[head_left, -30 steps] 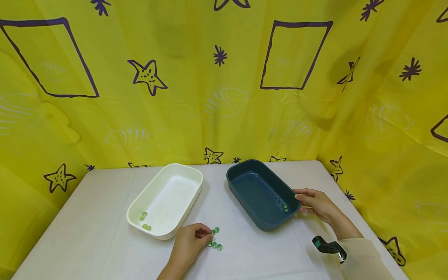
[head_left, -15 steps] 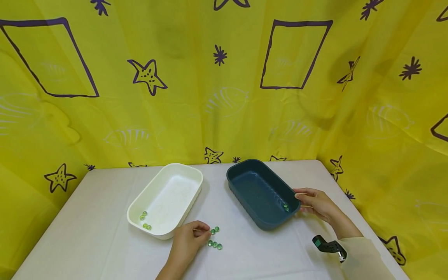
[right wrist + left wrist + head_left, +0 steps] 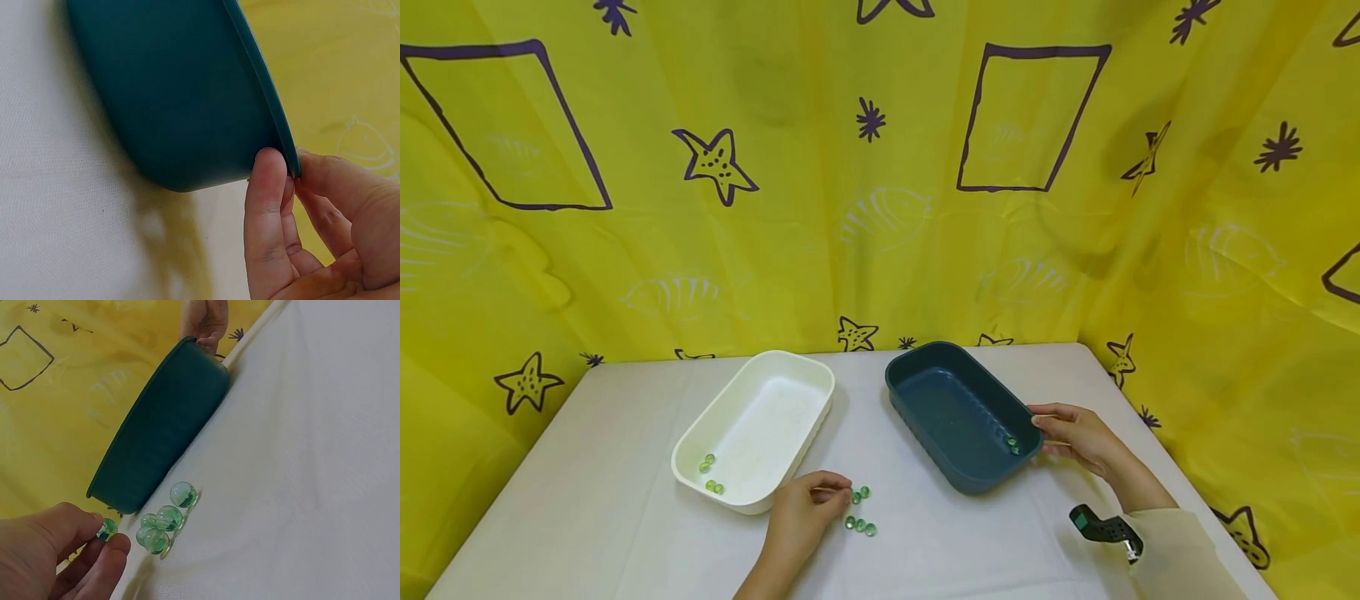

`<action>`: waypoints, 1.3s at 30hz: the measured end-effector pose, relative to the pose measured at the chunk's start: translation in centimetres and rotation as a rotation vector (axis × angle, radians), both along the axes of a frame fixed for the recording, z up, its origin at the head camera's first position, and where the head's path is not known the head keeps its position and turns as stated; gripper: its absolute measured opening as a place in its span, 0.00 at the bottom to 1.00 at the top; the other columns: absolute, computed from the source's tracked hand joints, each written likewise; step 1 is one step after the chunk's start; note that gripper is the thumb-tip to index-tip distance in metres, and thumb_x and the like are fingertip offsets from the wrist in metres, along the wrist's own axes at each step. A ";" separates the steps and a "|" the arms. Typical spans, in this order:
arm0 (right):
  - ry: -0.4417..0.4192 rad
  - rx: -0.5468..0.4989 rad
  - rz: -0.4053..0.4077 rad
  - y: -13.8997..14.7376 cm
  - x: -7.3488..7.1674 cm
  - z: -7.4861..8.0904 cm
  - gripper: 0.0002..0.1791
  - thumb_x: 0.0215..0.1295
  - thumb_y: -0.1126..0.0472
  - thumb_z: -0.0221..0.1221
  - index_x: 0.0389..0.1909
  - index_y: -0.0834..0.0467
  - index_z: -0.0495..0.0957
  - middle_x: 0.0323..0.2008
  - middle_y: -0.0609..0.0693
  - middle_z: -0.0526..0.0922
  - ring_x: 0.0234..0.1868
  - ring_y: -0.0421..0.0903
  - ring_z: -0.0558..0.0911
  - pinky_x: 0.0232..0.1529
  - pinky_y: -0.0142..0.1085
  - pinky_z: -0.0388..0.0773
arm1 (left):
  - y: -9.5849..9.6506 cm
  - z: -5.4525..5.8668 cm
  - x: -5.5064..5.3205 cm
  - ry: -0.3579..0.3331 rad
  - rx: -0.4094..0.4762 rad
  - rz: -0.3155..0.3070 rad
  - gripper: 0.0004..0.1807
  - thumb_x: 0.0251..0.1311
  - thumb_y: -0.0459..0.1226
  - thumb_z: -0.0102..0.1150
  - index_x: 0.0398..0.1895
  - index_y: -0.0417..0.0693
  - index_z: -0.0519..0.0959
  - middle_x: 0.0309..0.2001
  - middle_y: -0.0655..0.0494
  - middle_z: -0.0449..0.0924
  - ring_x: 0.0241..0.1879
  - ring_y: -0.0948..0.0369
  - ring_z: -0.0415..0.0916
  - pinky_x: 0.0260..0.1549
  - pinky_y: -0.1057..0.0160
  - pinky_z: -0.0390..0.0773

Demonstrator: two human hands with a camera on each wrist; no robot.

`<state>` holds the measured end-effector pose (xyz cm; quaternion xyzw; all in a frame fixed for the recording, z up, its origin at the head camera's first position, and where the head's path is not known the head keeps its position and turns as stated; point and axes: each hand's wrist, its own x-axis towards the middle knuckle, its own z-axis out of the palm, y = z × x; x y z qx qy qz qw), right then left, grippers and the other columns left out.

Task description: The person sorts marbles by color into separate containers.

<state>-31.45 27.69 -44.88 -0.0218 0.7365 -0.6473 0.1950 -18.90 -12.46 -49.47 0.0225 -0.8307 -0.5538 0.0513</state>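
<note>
left hand [image 3: 801, 512]: thumb and fingers pinch one clear green marble [image 3: 107, 529], right at the fingertips; clearest from the left wrist.

right hand [image 3: 1082, 437]: thumb and fingers grip the rim of the dark teal bin [image 3: 955, 425] at its close right end.

key relation: held marble sits between two bins. cream bin [image 3: 778, 433] just beside the left grip, behind the knuckles and on its left; whether hand and wall touch, cannot tell. teal bin farther off, ahead and right of the fingertips, with a strip of white cloth [image 3: 917, 558] between. long axes lean together: cream bin runs away from the left grip toward far right; teal bin runs from the right grip toward far left.

five loose marbles [image 3: 861, 526] on the cloth, all to the right of the left grip: a pair just beside the fingertips, a row of three on the body side of them, by the thumb. left hand is much the nearer; right hand well apart, past the teal bin's close end.

inside bins: two green marbles [image 3: 1012, 442] in the teal one, at the end by the right grip; four yellow-green marbles [image 3: 711, 485] in the cream one, at its close end, left of the left grip.
</note>
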 end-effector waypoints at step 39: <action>-0.005 -0.011 0.015 -0.1 0.0 0.1 0.14 0.72 0.62 0.58 0.55 0.58 0.81 0.39 0.43 0.83 0.36 0.39 0.84 0.40 0.34 0.87 | 1.6 1.9 -1.5 -0.009 -0.007 0.018 0.07 0.49 0.33 0.72 0.33 0.48 0.85 0.32 0.57 0.86 0.30 0.66 0.82 0.27 0.73 0.82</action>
